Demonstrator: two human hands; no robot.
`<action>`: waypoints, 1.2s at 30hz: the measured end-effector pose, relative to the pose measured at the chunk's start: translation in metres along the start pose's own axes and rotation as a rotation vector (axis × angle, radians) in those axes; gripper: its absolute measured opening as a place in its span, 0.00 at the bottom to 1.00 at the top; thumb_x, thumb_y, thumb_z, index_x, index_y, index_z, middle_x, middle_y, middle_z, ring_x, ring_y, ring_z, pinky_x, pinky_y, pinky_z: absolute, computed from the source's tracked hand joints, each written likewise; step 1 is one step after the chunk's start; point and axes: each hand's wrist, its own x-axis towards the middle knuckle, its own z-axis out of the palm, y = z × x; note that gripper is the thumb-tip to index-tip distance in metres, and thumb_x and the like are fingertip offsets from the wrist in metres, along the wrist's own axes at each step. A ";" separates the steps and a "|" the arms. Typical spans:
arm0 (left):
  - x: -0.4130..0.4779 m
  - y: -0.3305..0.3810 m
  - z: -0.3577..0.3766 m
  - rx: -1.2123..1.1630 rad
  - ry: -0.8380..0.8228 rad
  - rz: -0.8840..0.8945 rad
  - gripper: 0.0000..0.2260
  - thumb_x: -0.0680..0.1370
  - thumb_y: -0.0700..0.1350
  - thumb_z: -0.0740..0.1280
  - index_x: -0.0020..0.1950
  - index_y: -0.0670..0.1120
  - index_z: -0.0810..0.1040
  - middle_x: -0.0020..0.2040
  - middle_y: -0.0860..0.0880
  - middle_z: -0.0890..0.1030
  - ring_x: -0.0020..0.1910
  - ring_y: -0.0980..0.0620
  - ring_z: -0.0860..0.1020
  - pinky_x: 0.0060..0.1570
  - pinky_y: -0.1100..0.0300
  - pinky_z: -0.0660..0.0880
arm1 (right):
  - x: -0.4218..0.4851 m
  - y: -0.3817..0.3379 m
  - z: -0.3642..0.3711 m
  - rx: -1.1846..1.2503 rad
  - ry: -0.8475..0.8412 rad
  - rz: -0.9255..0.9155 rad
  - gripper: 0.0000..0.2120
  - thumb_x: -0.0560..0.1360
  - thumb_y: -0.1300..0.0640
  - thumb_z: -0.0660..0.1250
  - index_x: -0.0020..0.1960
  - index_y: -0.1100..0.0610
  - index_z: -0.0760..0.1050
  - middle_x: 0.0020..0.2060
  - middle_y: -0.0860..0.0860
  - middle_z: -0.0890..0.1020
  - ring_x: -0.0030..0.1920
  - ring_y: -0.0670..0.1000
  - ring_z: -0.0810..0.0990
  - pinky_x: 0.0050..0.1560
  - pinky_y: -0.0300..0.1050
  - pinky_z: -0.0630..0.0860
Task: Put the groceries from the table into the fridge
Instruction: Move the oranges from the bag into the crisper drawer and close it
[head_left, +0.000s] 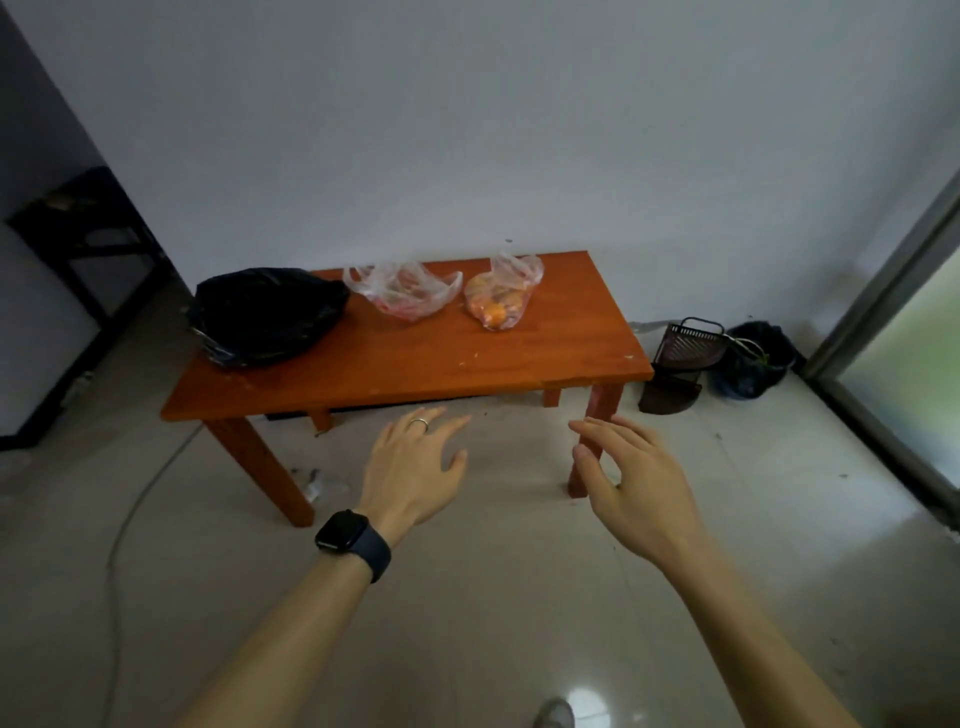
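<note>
1. Nearest us, our left hand (410, 462) and right hand (631, 467) hover short of the table (415, 374), at its front edge. Their fingers are loosely spread and hold nothing.
2. A black plastic bag (265, 314) slumps on the table's left end. We judge it soft, so we should gather it at the neck.
3. Near the table's back edge lie a clear bag of reddish items (408, 291) and a clear bag of orange fruit (498, 301). Both look flimsy, so we should lift them by the handles and support them underneath.
</note>
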 end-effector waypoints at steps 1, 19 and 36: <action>0.009 -0.006 0.001 -0.005 -0.006 -0.001 0.22 0.81 0.58 0.59 0.75 0.60 0.66 0.76 0.52 0.66 0.76 0.49 0.62 0.75 0.50 0.59 | 0.010 -0.001 0.005 0.006 -0.003 0.000 0.19 0.82 0.44 0.58 0.71 0.43 0.73 0.69 0.41 0.75 0.75 0.47 0.64 0.74 0.50 0.66; 0.277 -0.040 0.004 -0.038 0.020 -0.008 0.21 0.80 0.57 0.61 0.74 0.60 0.68 0.75 0.53 0.68 0.74 0.53 0.64 0.72 0.52 0.63 | 0.264 0.053 0.072 0.154 -0.058 0.031 0.19 0.81 0.45 0.62 0.70 0.46 0.74 0.66 0.44 0.78 0.71 0.48 0.69 0.66 0.43 0.66; 0.599 -0.077 0.047 -0.413 -0.095 -0.010 0.20 0.82 0.54 0.62 0.74 0.55 0.68 0.74 0.50 0.69 0.73 0.50 0.67 0.66 0.56 0.65 | 0.497 0.121 0.151 0.183 -0.166 0.298 0.27 0.79 0.43 0.64 0.76 0.49 0.64 0.71 0.47 0.74 0.70 0.50 0.72 0.67 0.47 0.72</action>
